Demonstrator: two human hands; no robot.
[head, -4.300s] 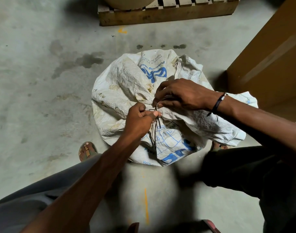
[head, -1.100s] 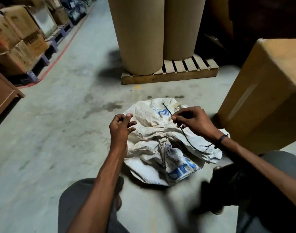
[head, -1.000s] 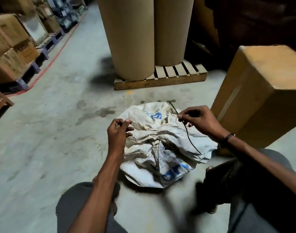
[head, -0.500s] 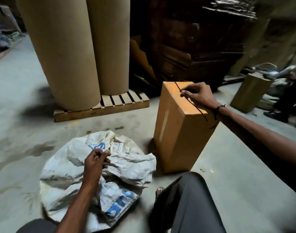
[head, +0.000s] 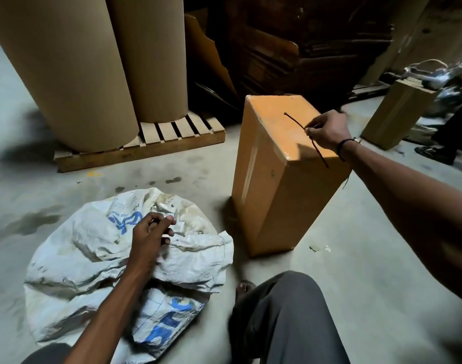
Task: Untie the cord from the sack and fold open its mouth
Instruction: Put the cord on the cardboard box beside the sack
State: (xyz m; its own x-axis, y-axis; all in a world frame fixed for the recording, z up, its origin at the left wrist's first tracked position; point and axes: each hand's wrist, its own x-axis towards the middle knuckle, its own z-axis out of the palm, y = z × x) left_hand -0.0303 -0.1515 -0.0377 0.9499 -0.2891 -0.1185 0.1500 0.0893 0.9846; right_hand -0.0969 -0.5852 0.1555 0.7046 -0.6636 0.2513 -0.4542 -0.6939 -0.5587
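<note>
Sack [head: 114,264] of white woven plastic with blue print is seen crumpled on the concrete floor [head: 355,271] at near left. The left hand [head: 151,232] is laid on its bunched top, fingers curled together on the fabric. The dark cord [head: 295,121] is pinched in the right hand [head: 327,131], closed on it, above the top of an upright cardboard box [head: 274,190] just right of the sack. Two large brown paper rolls [head: 75,64] are stood on a wooden pallet [head: 145,145] at far left.

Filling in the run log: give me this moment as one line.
cord: off sack, pinched in right hand over cardboard box | left hand: on sack | mouth: not yet folded open
</note>
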